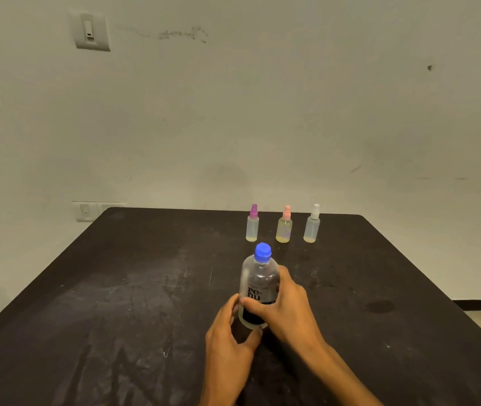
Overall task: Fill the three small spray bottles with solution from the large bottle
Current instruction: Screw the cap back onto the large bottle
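Solution sits in the large bottle (259,291), which stands upright on the black table (122,303) just below the middle of the frame, blue cap (263,252) on. Both hands are around its lower body. The right hand (284,306) comes in from the lower right with its fingers curled over the dark label and the thumb lying across the front, so it is closed on the bottle. The left hand (227,332) comes up from the bottom edge and cups the base from the left, fingers bent against the plastic and touching it; how firmly it presses I cannot tell.

Above the bottle in the frame, near the table's far edge, the three small sprayers stand in a row, well apart from the hands: the purple-topped bottle (252,224), the pink-topped bottle (284,225) and the white-topped bottle (312,224). Each has its pump head fitted and seems to hold only a little yellowish liquid at the bottom.

To my eye the step is getting the big bottle ready to open. It would go best with one hand holding low and steady while the other goes up to twist off the cap, keeping the bottle vertical and not squeezing the soft sides.
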